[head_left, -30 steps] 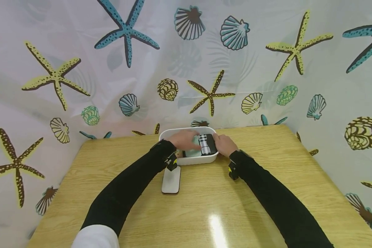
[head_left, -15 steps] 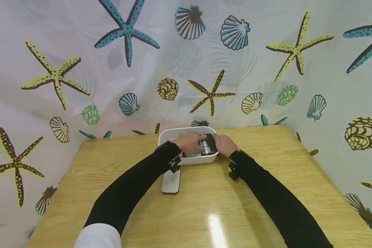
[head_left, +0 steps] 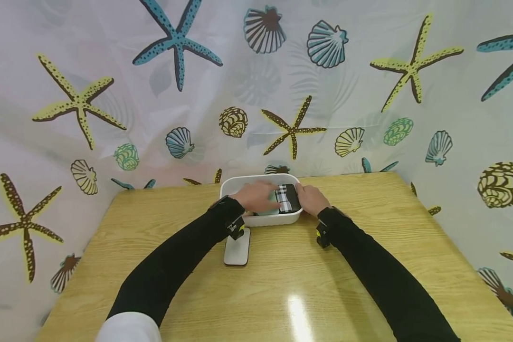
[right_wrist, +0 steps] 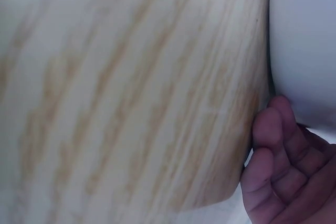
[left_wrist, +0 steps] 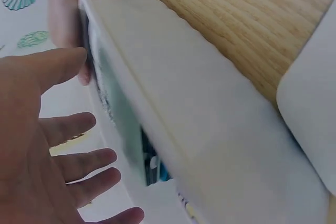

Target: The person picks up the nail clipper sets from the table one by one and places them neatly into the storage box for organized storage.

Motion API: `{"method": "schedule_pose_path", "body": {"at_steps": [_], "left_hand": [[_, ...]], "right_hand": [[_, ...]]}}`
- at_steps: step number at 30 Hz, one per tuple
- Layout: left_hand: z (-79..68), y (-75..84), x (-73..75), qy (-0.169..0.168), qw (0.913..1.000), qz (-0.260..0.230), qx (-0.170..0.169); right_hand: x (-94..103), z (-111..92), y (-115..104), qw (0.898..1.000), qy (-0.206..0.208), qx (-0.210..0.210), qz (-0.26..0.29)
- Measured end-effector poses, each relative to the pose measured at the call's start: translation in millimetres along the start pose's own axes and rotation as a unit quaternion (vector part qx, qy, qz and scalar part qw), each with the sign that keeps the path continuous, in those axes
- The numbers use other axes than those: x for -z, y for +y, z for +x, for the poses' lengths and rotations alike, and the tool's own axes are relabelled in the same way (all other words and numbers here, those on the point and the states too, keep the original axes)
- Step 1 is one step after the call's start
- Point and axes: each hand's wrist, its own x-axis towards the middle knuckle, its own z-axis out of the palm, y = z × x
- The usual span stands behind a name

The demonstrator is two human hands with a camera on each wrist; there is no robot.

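Note:
A white oblong bin [head_left: 273, 220] stands at the back of the table. At its right end sit a black item [head_left: 293, 197] and a black-and-white plaid item [head_left: 284, 202], with a flat pale green item [head_left: 268, 210] beside them. My left hand [head_left: 258, 196] hovers over the bin, fingers spread and holding nothing; the left wrist view shows its fingers apart from the pale green item [left_wrist: 125, 129]. My right hand [head_left: 311, 200] grips the bin's right end, its fingers [right_wrist: 268, 129] curled against the outer wall. The left hand hides part of the contents.
A flat white rounded rectangle with a dark edge [head_left: 237, 251] lies on the wooden table [head_left: 325, 285], just in front of the bin's left part. Behind the table hangs a curtain [head_left: 222, 161] printed with shells and starfish.
My left hand moved right until its fingers lay over the plaid item, then drew back left, uncovering more of it. The right hand stays at the bin's end.

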Motion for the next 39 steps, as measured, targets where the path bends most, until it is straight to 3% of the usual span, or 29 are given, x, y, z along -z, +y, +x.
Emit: {"method": "schedule_pose_path", "body": {"at_steps": [6, 10, 17, 21, 29, 33, 39], "left_hand": [[-36.2, -0.5, 7.9, 0.087, 0.9955, -0.011, -0.036], [-65.6, 0.7, 9.1, 0.125, 0.9898, -0.001, -0.068], [-112.9, -1.0, 0.9, 0.140, 0.9881, -0.009, -0.064], [-131.8, -3.2, -11.0, 0.135, 0.9890, 0.006, -0.061], [-145.8, -10.0, -42.0, 0.075, 0.9959, 0.035, -0.037], [-144.8, -12.9, -56.0, 0.053, 0.9972, 0.047, -0.024], [-140.7, -16.2, -69.5, 0.039, 0.9937, 0.101, -0.027]], "right_hand": [[3.4, -2.0, -1.1, 1.000, 0.004, 0.000, 0.003], [5.5, -2.2, -1.0, 1.000, 0.004, 0.000, 0.003], [7.6, -2.2, -3.1, 1.000, 0.002, 0.002, 0.005], [9.3, -1.3, -3.0, 1.000, 0.000, 0.002, 0.006], [5.1, 1.2, -0.1, 1.000, -0.003, -0.006, 0.006], [2.2, 0.9, 0.3, 1.000, -0.003, -0.010, 0.009], [-0.7, -0.4, -0.7, 1.000, -0.003, -0.009, 0.010]]}}
